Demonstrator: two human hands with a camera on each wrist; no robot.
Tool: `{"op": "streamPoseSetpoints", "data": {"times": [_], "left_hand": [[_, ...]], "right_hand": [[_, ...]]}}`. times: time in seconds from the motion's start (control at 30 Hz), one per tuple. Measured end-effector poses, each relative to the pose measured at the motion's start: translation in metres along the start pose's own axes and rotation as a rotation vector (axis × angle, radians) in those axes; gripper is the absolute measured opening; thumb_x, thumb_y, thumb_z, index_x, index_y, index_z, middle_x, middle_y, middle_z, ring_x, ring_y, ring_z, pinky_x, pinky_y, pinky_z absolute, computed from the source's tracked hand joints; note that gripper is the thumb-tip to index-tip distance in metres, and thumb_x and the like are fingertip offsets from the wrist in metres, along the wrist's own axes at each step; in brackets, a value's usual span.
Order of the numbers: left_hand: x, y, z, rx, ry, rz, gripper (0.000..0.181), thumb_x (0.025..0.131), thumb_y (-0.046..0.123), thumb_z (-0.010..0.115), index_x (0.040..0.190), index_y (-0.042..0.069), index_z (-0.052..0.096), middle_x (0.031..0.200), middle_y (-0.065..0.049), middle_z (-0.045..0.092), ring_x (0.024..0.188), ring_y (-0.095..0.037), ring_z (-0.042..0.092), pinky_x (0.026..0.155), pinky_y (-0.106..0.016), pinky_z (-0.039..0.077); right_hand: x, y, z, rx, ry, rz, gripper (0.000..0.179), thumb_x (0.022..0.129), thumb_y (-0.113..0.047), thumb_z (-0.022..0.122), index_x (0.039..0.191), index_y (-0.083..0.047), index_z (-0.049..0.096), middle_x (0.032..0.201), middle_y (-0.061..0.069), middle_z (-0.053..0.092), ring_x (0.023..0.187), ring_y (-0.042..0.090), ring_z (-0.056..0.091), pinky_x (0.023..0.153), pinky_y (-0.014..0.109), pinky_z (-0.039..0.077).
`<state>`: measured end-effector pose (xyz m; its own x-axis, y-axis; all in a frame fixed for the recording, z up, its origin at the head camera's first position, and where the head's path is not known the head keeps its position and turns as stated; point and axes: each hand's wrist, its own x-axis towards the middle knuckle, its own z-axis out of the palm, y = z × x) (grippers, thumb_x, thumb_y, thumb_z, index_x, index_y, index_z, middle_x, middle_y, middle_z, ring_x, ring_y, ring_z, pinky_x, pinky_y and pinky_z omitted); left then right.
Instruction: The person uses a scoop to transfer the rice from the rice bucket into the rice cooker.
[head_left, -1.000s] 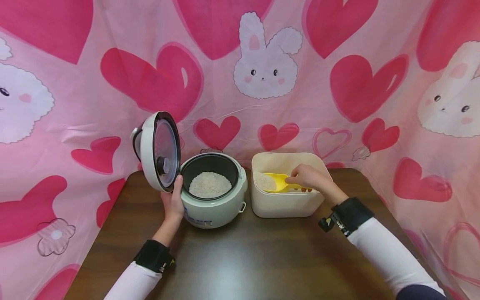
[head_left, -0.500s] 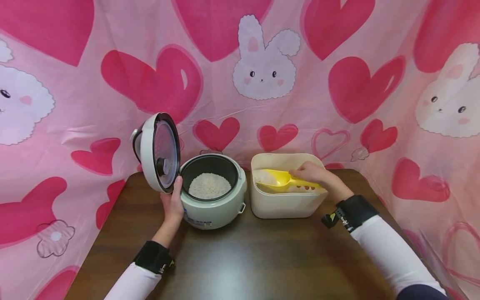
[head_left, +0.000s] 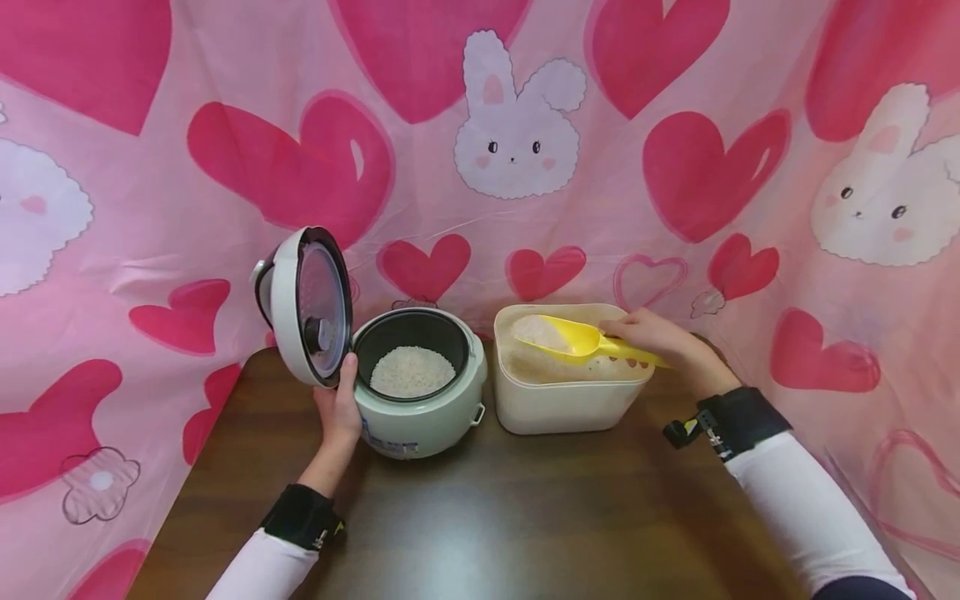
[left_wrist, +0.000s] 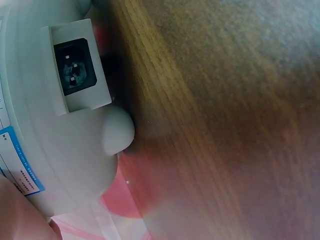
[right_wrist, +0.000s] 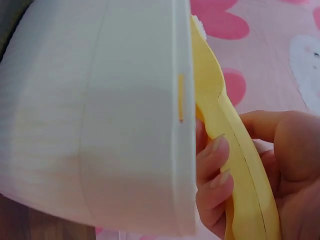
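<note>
**Left hand [head_left: 337,408] at the lid [head_left: 318,292], right hand [head_left: 648,333] gripping a loaded scoop [head_left: 579,340]**

Furthest left, we see the lid standing up at the cooker's [head_left: 420,429] 10 o'clock side. Our left hand is below it, at 9 o'clock, its thumb lying against the lid's lower edge; the other fingers are largely hidden, so we cannot tell whether they are closed. The cooker looks stiff and steady; we judge its smooth shell slippery, so bracing it low by the hinge side makes sense.

Next, inside the dark inner pot [head_left: 420,327], a mound of white rice [head_left: 414,372] covers the bottom.

To the cooker's 3 o'clock, apart from it on the table [head_left: 525,517], stands the cream tub [head_left: 570,407], with more rice inside. The yellow scoop lies across its mouth, its bowl toward 10 o'clock and heaped with rice, its handle toward 4 o'clock.

Our right hand is wrapped round that handle, fingers curled beneath. The scoop looks like light, rigid plastic, front-heavy when full, and loose grains could slide off if it tips. We would hold it just behind the bowl, keeping it level.
</note>
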<state>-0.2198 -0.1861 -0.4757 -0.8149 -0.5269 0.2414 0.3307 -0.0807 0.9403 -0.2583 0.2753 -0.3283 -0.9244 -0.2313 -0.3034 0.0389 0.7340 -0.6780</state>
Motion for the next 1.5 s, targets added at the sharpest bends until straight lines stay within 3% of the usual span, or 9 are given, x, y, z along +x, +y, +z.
{"op": "streamPoseSetpoints", "data": {"times": [0.33, 0.57, 0.77, 1.03, 1.2, 1.33, 1.5], "left_hand": [[-0.001, -0.002, -0.002, 0.005, 0.012, -0.007, 0.053, 0.101, 0.022, 0.062, 0.149, 0.003, 0.051, 0.149, -0.013, 0.056, 0.129, -0.008, 0.051, 0.115, -0.024, 0.035], [-0.002, -0.002, -0.001, -0.014, 0.01, -0.013, 0.053, 0.1, 0.022, 0.063, 0.149, 0.003, 0.051, 0.147, -0.01, 0.058, 0.128, -0.008, 0.052, 0.115, -0.025, 0.035], [-0.002, -0.002, 0.0, -0.003, 0.011, -0.011, 0.052, 0.101, 0.022, 0.062, 0.148, 0.004, 0.052, 0.146, -0.01, 0.058, 0.128, -0.009, 0.052, 0.115, -0.025, 0.035], [0.002, 0.002, 0.001, 0.002, 0.006, 0.007, 0.055, 0.101, 0.022, 0.061, 0.151, 0.004, 0.048, 0.151, -0.014, 0.054, 0.133, -0.011, 0.05, 0.117, -0.026, 0.033], [0.005, 0.004, 0.001, -0.003, 0.009, 0.016, 0.055, 0.1, 0.02, 0.061, 0.151, 0.003, 0.048, 0.151, -0.014, 0.054, 0.131, -0.01, 0.051, 0.116, -0.025, 0.033], [0.004, 0.003, 0.001, -0.004, 0.015, 0.019, 0.054, 0.1, 0.019, 0.062, 0.15, 0.003, 0.049, 0.15, -0.014, 0.055, 0.131, -0.01, 0.051, 0.116, -0.025, 0.034], [0.002, 0.002, 0.003, -0.016, 0.019, 0.023, 0.052, 0.1, 0.019, 0.063, 0.148, 0.002, 0.051, 0.145, -0.01, 0.06, 0.126, -0.008, 0.053, 0.113, -0.024, 0.036]], "right_hand": [[-0.005, 0.017, -0.004, 0.154, -0.015, -0.029, 0.059, 0.109, -0.047, 0.048, 0.095, 0.005, 0.071, 0.07, 0.006, 0.062, 0.059, 0.02, 0.056, 0.055, 0.027, 0.049], [-0.004, 0.017, -0.002, 0.169, -0.013, -0.02, 0.061, 0.107, -0.051, 0.05, 0.1, 0.006, 0.07, 0.073, 0.008, 0.063, 0.062, 0.023, 0.058, 0.056, 0.028, 0.05], [0.001, 0.005, 0.0, 0.126, -0.023, -0.041, 0.051, 0.105, -0.048, 0.056, 0.1, -0.001, 0.074, 0.074, 0.007, 0.061, 0.064, 0.024, 0.057, 0.057, 0.029, 0.049], [0.015, -0.039, 0.005, -0.006, -0.102, -0.154, 0.04, 0.102, -0.046, 0.063, 0.102, -0.009, 0.079, 0.082, 0.014, 0.061, 0.073, 0.031, 0.059, 0.064, 0.03, 0.049], [0.026, -0.083, 0.01, -0.136, -0.126, -0.223, 0.033, 0.102, -0.036, 0.066, 0.101, -0.007, 0.079, 0.077, 0.009, 0.059, 0.064, 0.029, 0.057, 0.057, 0.031, 0.047], [0.032, -0.114, 0.017, -0.26, -0.111, -0.223, 0.03, 0.101, -0.034, 0.067, 0.097, -0.007, 0.08, 0.072, 0.006, 0.061, 0.058, 0.026, 0.055, 0.053, 0.031, 0.045], [0.035, -0.139, 0.025, -0.354, -0.095, -0.214, 0.029, 0.099, -0.033, 0.07, 0.095, -0.007, 0.08, 0.071, 0.006, 0.063, 0.056, 0.024, 0.056, 0.053, 0.028, 0.045]]}}
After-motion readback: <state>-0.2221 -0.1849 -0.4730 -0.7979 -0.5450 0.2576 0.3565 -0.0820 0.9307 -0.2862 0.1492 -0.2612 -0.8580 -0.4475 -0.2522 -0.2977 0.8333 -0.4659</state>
